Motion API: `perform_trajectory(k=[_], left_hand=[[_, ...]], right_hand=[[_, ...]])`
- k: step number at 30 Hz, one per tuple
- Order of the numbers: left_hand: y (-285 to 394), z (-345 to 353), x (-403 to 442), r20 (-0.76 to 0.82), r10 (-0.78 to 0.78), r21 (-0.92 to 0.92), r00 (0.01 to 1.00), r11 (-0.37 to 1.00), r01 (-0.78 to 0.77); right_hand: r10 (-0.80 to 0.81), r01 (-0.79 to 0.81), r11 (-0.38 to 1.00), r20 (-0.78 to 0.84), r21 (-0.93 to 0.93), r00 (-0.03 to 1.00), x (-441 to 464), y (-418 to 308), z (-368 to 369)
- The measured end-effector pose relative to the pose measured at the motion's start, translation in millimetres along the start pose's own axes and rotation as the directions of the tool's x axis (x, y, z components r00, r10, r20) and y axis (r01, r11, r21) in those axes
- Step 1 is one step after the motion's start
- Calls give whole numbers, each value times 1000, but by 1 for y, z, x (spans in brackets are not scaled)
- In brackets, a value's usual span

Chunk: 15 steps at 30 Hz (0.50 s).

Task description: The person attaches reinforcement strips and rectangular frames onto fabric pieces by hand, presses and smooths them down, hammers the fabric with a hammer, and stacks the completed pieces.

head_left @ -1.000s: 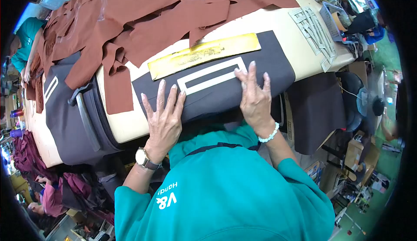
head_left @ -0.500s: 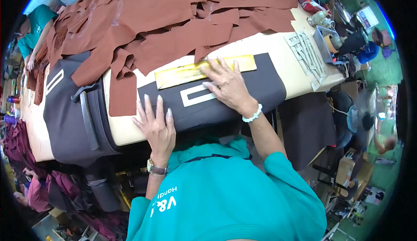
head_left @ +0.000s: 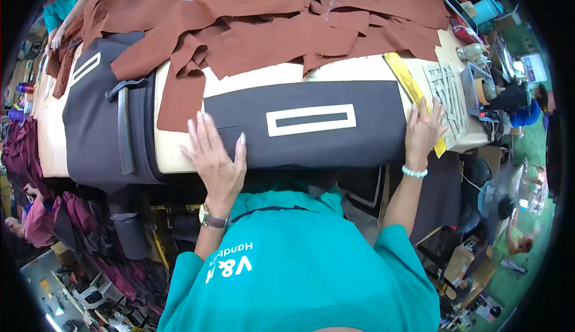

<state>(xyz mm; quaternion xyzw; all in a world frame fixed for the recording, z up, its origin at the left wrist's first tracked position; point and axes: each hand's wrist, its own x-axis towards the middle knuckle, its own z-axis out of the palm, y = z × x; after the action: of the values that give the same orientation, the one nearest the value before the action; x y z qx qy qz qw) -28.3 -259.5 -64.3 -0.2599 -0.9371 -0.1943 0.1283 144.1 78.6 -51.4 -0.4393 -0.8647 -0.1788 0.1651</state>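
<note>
Rust-brown fabric (head_left: pixel 269 44) at the back, hammer (head_left: pixel 125 134) at left, small basket (head_left: pixel 473 86) at right

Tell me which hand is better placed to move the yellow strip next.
Right, I'd judge: the right hand is on the yellow strip, while the left hand is away at the left end of the dark cloth.

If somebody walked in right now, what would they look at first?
Probably the big spread of reddish-brown, ragged-edged sheets across the far side of the cream table. Next might come the white, hollow rectangular frame lying on dark grey, flat material in front of the person. The long, flat yellow strip stands out too, at the right, with the right hand on it.
</note>
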Motion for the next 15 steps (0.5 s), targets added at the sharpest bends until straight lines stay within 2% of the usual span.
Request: perform_trajectory(k=[2, 3, 4, 5, 7, 8, 9, 10, 11, 12, 13, 15], left_hand=[[-2, -10, -5, 74, -58, 135, 996, 990, 48], [-4, -15, -8, 104, -98, 208, 990, 975, 75], [-7, -11, -14, 77, -78, 170, 994, 983, 64], [-10, -4, -19, 57, -74, 52, 996, 996, 71], [-7, -6, -17, 16, 31, -152, 999, 988, -28], [-5, -9, -13, -55, 86, -299, 995, 949, -99], [-5, -9, -8, -61, 40, -563, 997, 824, -67], [0, -11, -9, -77, -98, -733, 992, 680, 10], [-3, -23, -8, 113, -177, -834, 978, 517, 190], [-6, -38, -3, 118, -277, -863, 954, 446, 236], [-8, -55, 1, 132, -369, -890, 920, 364, 273], [-25, -99, 16, 15, -482, -953, 876, 258, 158]], right_hand=[[-18, 23, 998, -86, 60, 996, -10, -13, -17], [35, -34, 999, -20, 36, 999, -19, -19, -24], [83, -84, 996, 46, 16, 995, -28, -24, -29], [100, -105, 985, 46, 134, 994, -35, -26, -30], [122, -134, 914, 56, 382, 991, -40, -24, -23], [64, -91, 898, 78, 430, 995, -42, -17, -16], [77, -149, 721, 135, 677, 988, -41, -18, -17], [62, -230, 635, 247, 738, 967, -36, -17, -22], [42, -248, 603, 280, 758, 959, -30, -10, -21], [-10, -301, 306, 319, 903, 948, -22, -16, -26], [-76, -351, -16, 349, 936, 934, -11, -26, -38], [-244, -370, -157, 328, 916, 913, 12, -64, -71]])
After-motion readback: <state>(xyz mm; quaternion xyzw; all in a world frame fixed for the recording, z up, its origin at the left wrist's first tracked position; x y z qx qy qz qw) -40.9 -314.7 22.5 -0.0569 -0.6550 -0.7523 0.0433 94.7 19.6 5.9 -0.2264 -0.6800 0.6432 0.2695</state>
